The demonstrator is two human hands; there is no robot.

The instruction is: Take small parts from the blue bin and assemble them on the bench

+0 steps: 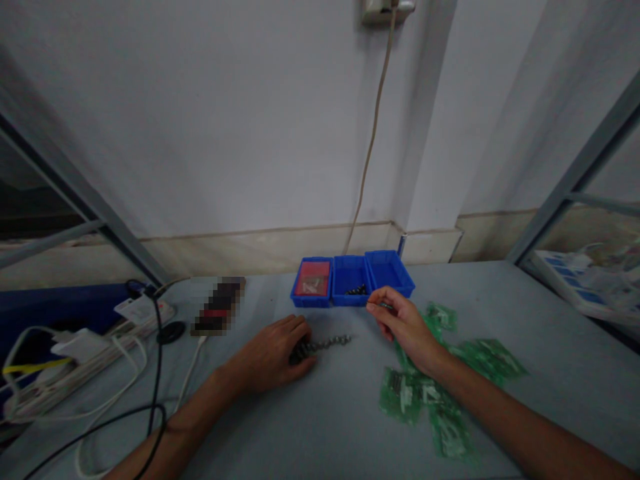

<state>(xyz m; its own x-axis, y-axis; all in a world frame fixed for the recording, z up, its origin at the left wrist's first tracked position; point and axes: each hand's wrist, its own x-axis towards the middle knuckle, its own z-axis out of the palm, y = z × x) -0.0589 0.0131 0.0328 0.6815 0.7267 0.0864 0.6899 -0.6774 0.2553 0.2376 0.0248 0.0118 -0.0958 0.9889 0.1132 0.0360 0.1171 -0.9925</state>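
In the head view, the left hand [276,351] curls around one end of a row of small metal parts [327,343] on the bench [340,420]; whether it grips any, I cannot tell. The right hand [404,328] pinches a small piece [385,305] near the middle blue bin [349,301]. Green packets [400,395] lie around the right forearm [480,393].

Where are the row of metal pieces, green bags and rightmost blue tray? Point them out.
Metal pieces [327,344], head view: the row's middle.
Green bags [451,433], head view: the lowest bag's middle.
Rightmost blue tray [388,272], head view: inside floor.
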